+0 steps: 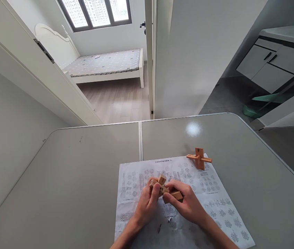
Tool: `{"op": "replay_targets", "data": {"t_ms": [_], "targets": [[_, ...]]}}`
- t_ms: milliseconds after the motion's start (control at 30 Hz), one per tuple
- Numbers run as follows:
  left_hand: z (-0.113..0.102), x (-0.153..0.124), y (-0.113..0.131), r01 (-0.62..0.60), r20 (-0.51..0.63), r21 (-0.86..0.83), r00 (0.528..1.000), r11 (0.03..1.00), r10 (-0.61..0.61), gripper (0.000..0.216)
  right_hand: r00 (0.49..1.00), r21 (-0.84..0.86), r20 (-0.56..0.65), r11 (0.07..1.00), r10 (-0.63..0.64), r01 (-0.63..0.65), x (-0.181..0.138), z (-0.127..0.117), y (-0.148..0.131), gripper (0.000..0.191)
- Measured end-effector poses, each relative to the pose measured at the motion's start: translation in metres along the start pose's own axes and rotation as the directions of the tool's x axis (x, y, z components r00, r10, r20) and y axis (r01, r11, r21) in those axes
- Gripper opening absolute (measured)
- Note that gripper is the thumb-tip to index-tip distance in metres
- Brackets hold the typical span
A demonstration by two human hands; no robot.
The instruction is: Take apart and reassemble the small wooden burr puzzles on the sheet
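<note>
Viewing through the head camera, I log a cluster of wooden blocks point(160, 186) held between both hands, just above a printed sheet point(226, 193). The blocks are short, squared and light brown, crossing at angles; one stubby end tilts up, and dark marks show on some faces. The piece at the right, a block point(177, 196), looks a deeper orange-brown. Fingers cover the joint, so I cannot tell whether the parts interlock.

Left hand point(146, 202): reaches in from lower left, thumb on top, fingers curled behind, closed snugly around the cluster. Right hand point(188, 204): comes in from lower right, thumb and fingers pinching the deeper-coloured block.

Beyond the right hand, a crossed wooden piece point(199, 163) stands at the sheet's far right corner, its plate upright and black-marked. The sheet lies on a grey table point(71, 190); past its far edge I note a bed point(108, 62) through a doorway.
</note>
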State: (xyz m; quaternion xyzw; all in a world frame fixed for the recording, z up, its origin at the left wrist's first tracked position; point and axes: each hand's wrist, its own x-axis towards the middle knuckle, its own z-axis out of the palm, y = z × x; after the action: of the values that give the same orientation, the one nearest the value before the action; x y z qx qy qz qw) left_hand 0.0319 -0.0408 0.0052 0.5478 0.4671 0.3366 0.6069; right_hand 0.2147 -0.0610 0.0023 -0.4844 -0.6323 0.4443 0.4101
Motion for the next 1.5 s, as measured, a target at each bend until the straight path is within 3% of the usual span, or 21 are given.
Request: {"op": "replay_targets", "data": {"t_ms": [167,367,567,867,1100,1267,1500], "targets": [[0.0,0.001,0.001,-0.034,0.023,0.074,0.999,0.997,0.032,0.06,0.996,0.015,0.063,0.998,0.068,-0.069,0.001,-0.005,0.003,0.032],[0.001,0.0,0.001,-0.081,0.053,0.144,0.996,0.986,0.075,0.059,0.989,0.048,0.14,0.998,0.042,-0.049,0.002,-0.008,0.003,0.035],[0.001,-0.002,-0.004,-0.039,0.0,0.143,0.999,0.989,0.039,0.049,0.99,0.034,0.09,0.993,0.109,-0.112,0.002,-0.007,0.0,0.031],[0.0,-0.001,0.0,-0.08,0.048,0.137,0.996,0.987,0.074,0.041,0.984,0.08,0.135,0.989,0.113,-0.125,0.0,-0.008,0.003,0.03],[-0.002,0.003,0.005,-0.105,-0.007,0.1,0.994,0.989,0.106,0.034,0.986,0.11,0.082,0.982,0.143,-0.152,0.001,-0.006,-0.001,0.029],[-0.008,0.005,0.005,-0.135,0.023,0.067,0.991,0.989,0.133,0.033,0.989,0.148,0.076,0.979,0.129,-0.139,0.001,-0.001,-0.002,0.029],[-0.009,0.006,0.006,-0.133,0.044,0.061,0.991,0.989,0.13,0.034,0.994,0.041,0.042,0.994,0.098,-0.1,-0.002,0.002,0.004,0.037]]}}
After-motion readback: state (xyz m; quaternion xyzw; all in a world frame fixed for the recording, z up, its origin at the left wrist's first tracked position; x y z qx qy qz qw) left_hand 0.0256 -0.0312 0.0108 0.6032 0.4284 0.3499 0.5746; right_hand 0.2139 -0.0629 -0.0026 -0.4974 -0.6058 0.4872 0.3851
